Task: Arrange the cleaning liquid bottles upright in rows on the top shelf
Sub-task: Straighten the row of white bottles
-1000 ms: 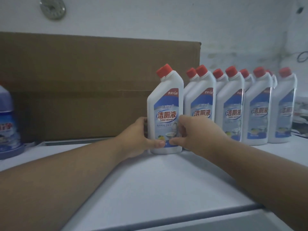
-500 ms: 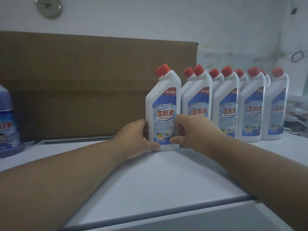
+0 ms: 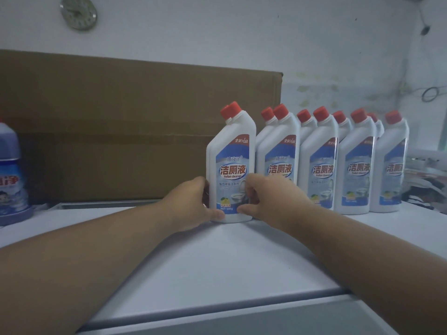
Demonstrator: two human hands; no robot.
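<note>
From the head view we see the left hand [image 3: 193,204] and right hand [image 3: 268,199] both grasping the toilet cleaner bottle [image 3: 231,170], upright at frame centre on the white shelf [image 3: 217,257], just left of the bottle rows [image 3: 338,163].

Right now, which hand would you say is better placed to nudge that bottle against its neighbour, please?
Probably the left hand: it grips the bottle on the side away from the row, while the right hand sits between them.

Two bare forearms, no sleeves, unadorned hands
</note>
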